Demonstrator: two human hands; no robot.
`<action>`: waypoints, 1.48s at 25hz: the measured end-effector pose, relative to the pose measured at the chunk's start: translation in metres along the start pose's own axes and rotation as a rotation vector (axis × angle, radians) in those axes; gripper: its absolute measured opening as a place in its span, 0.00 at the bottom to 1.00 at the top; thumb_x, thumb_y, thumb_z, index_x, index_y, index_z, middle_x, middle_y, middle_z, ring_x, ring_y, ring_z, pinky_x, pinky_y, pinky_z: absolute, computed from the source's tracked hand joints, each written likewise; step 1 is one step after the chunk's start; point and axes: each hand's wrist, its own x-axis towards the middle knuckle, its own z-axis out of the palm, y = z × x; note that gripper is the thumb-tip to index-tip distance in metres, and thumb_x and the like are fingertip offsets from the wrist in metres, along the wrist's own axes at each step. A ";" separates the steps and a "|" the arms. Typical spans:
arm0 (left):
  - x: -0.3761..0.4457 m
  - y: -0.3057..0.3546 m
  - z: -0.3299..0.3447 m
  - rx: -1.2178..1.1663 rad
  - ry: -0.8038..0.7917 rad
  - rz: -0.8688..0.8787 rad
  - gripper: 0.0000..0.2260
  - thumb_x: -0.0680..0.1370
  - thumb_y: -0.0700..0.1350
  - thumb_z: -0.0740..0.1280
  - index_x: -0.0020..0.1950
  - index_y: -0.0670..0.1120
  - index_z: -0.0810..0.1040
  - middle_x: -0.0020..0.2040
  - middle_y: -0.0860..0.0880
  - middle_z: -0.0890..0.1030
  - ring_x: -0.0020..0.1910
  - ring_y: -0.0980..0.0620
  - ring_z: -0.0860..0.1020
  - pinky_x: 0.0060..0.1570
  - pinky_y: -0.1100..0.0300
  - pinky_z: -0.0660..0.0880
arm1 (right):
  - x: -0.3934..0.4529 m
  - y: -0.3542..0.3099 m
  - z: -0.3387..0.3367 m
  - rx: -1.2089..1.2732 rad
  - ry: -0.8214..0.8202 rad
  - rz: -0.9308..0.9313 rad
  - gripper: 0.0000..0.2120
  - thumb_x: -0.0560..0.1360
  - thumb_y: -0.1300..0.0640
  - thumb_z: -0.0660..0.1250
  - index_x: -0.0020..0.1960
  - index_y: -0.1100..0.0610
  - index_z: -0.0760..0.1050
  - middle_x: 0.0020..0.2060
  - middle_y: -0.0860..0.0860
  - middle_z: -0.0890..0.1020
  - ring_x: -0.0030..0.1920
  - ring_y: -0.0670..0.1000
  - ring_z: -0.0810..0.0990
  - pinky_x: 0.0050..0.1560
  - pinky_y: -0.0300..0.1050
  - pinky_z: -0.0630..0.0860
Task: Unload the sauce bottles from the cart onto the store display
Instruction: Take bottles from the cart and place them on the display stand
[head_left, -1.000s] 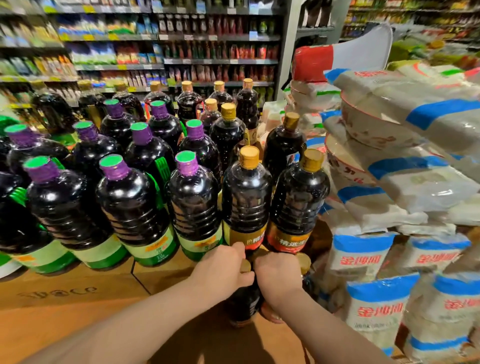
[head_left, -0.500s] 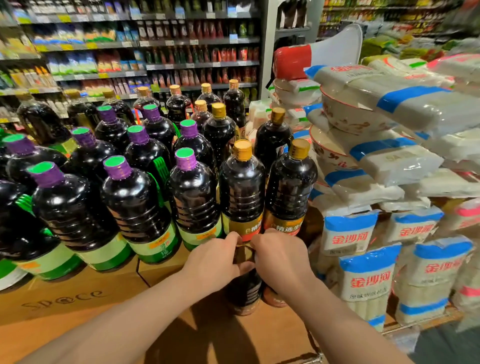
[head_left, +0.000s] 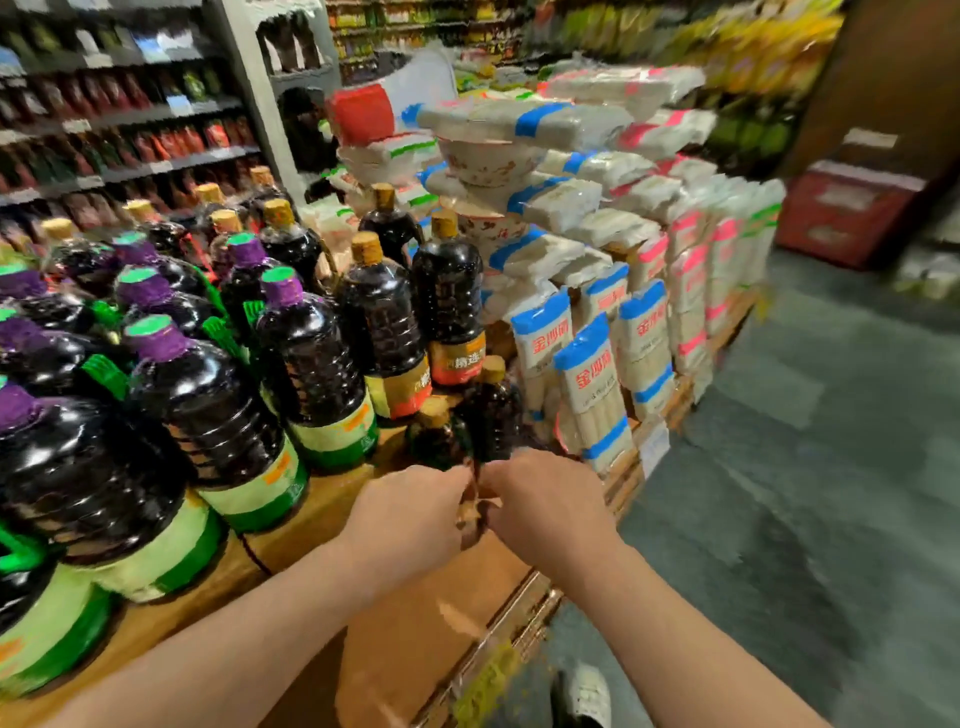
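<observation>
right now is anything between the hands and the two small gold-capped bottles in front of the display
Nothing visible. The left hand and right hand are already at the two small bottles, side by side low in front of them. Whether the fingers actually grip is blurred. The tall gold-capped bottles stand behind, not between.

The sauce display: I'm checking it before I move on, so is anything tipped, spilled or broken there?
No spill or breakage shows. Two small gold-capped bottles sit below the front row, leaning slightly. The left hand and right hand meet at their bases. Blur hides the grip.
</observation>
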 end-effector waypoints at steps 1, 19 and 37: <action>-0.006 0.013 -0.001 0.001 0.000 0.079 0.12 0.78 0.60 0.62 0.55 0.54 0.69 0.51 0.53 0.80 0.48 0.49 0.78 0.39 0.56 0.72 | -0.022 0.004 -0.002 -0.006 0.018 0.062 0.08 0.75 0.50 0.62 0.53 0.47 0.77 0.43 0.48 0.76 0.49 0.54 0.79 0.37 0.43 0.67; -0.208 0.411 0.029 0.095 0.027 1.327 0.15 0.75 0.60 0.62 0.60 0.56 0.75 0.52 0.52 0.82 0.55 0.49 0.79 0.47 0.56 0.75 | -0.515 0.054 -0.063 -0.089 0.196 1.199 0.11 0.75 0.46 0.64 0.54 0.46 0.79 0.49 0.52 0.81 0.52 0.57 0.79 0.40 0.45 0.67; -0.512 0.635 0.109 0.246 -0.151 2.151 0.13 0.77 0.59 0.61 0.58 0.55 0.74 0.49 0.51 0.82 0.53 0.49 0.79 0.45 0.55 0.75 | -0.852 -0.053 -0.036 -0.018 0.231 2.049 0.11 0.76 0.46 0.61 0.54 0.46 0.79 0.43 0.49 0.78 0.47 0.54 0.79 0.38 0.45 0.72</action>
